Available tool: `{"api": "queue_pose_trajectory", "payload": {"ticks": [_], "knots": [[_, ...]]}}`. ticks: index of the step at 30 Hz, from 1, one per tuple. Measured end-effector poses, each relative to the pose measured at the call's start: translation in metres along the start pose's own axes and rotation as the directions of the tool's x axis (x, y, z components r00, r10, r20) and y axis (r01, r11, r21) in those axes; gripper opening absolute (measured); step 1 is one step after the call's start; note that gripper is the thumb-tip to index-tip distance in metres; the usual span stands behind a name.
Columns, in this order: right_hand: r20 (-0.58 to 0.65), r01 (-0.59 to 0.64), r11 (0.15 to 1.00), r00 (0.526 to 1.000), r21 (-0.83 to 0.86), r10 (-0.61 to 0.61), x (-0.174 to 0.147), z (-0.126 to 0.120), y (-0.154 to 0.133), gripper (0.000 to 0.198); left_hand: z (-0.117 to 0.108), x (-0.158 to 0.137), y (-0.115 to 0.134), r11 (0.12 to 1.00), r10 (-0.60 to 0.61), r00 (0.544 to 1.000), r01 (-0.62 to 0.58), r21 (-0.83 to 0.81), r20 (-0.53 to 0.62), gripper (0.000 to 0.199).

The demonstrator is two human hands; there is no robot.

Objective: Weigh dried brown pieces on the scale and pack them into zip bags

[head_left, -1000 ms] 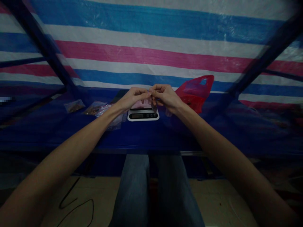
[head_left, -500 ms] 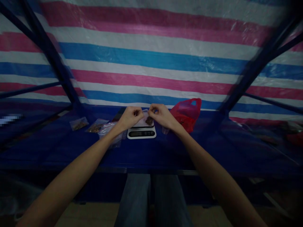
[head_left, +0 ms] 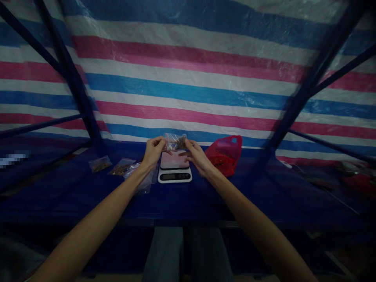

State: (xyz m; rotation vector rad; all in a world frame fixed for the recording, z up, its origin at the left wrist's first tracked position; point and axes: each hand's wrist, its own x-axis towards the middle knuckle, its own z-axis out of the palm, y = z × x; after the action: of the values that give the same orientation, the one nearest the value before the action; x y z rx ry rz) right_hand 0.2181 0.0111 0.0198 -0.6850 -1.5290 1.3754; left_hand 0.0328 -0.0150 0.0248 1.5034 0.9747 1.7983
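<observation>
Clear bag [head_left: 175, 141] is in our grasp over the far end of the scale [head_left: 175, 161], one end pinched by our left hand [head_left: 153, 152], the other by our right hand [head_left: 199, 157]. If its seal is open, which we cannot tell, or a pinch slips, its brown bits [head_left: 181, 142] could spill onto the scale. We can read no writing: not on the scale's dim display [head_left: 172, 177], nor on the red bag [head_left: 225, 156] to its right.

Can't read the tiny scale screen [head_left: 168, 177] mid-frame, name the brown bits [head_left: 181, 141] in the held bag [head_left: 171, 140], or make out the blurry heap [head_left: 360, 181] at far right.
</observation>
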Motion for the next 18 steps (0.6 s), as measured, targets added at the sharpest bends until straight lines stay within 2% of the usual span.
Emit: {"api": "queue_pose_trajectory", "payload": {"ticks": [1,3,5,12,18], "knots": [[0.077,-0.084,0.989,0.994,0.120,0.075,0.001,0.000,0.002,0.045,0.001,0.000,-0.002,0.999,-0.035,0.999,0.035,-0.029,0.018,0.034],[0.181,-0.191,0.941,0.973,0.280,0.144,0.002,-0.001,0.004,0.037,0.003,-0.002,-0.003,0.997,-0.062,0.997,0.064,-0.042,0.048,0.037],[0.182,-0.216,0.911,0.970,0.351,0.159,0.003,-0.002,0.003,0.029,0.004,-0.003,-0.003,0.996,-0.061,0.997,0.064,-0.057,0.056,0.041],[0.226,-0.254,0.882,0.958,0.397,0.175,-0.002,-0.009,-0.010,0.026,0.004,-0.005,-0.005,0.988,-0.102,0.985,0.117,-0.104,0.142,0.041],[0.180,-0.272,0.890,0.959,0.366,0.219,-0.010,-0.021,-0.010,0.016,0.006,-0.009,-0.010,0.992,-0.072,0.975,0.091,-0.084,0.211,0.040]]}}
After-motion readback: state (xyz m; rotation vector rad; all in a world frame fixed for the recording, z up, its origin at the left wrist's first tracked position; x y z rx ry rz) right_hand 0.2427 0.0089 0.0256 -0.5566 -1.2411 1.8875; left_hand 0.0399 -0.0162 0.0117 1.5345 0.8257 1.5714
